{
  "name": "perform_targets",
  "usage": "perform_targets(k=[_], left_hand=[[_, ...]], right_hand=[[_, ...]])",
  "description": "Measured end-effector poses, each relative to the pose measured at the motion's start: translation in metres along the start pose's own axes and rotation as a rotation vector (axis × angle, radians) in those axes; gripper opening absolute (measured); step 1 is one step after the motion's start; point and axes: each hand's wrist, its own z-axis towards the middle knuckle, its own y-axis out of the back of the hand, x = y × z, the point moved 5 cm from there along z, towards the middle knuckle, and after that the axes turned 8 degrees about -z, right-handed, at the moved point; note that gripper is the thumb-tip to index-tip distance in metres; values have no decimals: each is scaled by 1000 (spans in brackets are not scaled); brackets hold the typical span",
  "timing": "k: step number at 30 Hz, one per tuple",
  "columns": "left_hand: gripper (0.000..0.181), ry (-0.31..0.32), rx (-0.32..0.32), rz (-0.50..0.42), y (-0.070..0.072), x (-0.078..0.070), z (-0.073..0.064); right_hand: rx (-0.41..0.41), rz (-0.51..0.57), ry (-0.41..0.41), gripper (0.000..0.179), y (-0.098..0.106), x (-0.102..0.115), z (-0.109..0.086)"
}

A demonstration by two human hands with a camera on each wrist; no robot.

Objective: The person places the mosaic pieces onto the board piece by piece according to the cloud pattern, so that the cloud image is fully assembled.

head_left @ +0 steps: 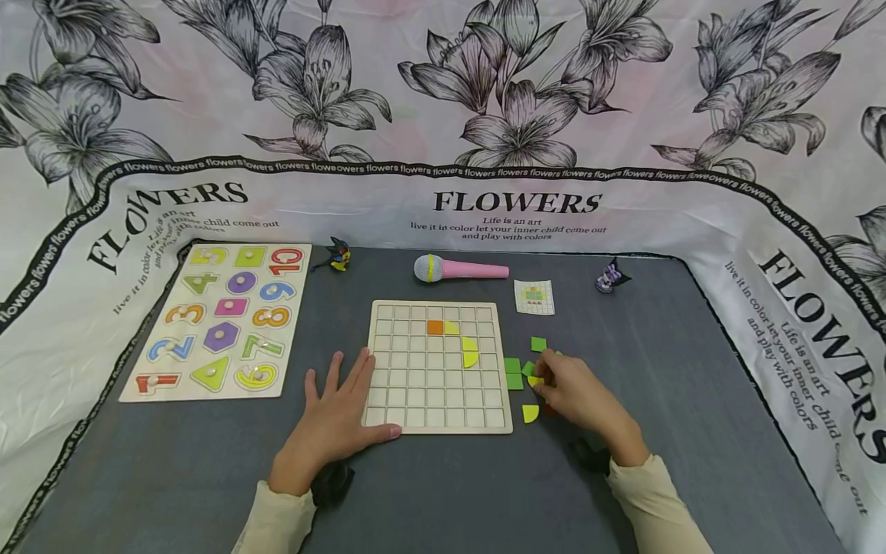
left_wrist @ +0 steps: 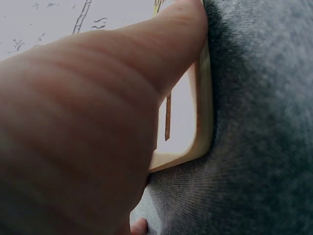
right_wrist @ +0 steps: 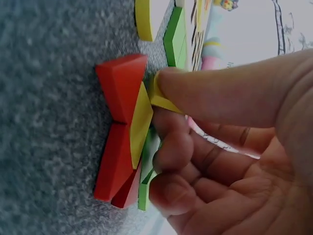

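Observation:
A pale wooden grid board [head_left: 422, 385] lies on the dark cloth. Along its left edge and lower corner rests my left hand [head_left: 332, 419], fingers spread and thumb on the near edge. In the grid sit an orange square [head_left: 434, 328] and several yellow quarter-round pieces [head_left: 471, 354]. Right of the board, my right hand [head_left: 577, 392] pinches a yellow block [right_wrist: 164, 100] between thumb and forefinger; its full shape is covered. Close under those fingers lie red blocks [right_wrist: 115, 159], another yellow piece [right_wrist: 142, 127] and green pieces [head_left: 512, 374]. A loose yellow quarter-round [head_left: 530, 414] lies nearer me.
Left stands a number-and-shape puzzle board [head_left: 224, 308]. Behind the grid are a pink toy microphone [head_left: 474, 269], a small pattern card [head_left: 534, 298], a dark colourful figurine [head_left: 338, 255] and a purple figurine [head_left: 609, 277]. A flower-printed cloth [head_left: 332, 200] borders the dark area.

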Motion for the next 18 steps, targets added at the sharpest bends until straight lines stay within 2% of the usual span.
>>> perform_targets(k=[6, 10, 14, 18], left_hand=[[123, -1, 2, 3, 0, 0, 0], [122, 0, 3, 0, 1, 0, 0], [122, -1, 5, -6, 1, 0, 0], [122, -1, 4, -6, -1, 1, 1]], right_hand=[[-55, 132, 49, 25, 4, -3, 9], [-69, 209, 13, 18, 5, 1, 22], [-61, 287, -3, 11, 3, 16, 42], [-43, 352, 39, 9, -1, 36, 65]])
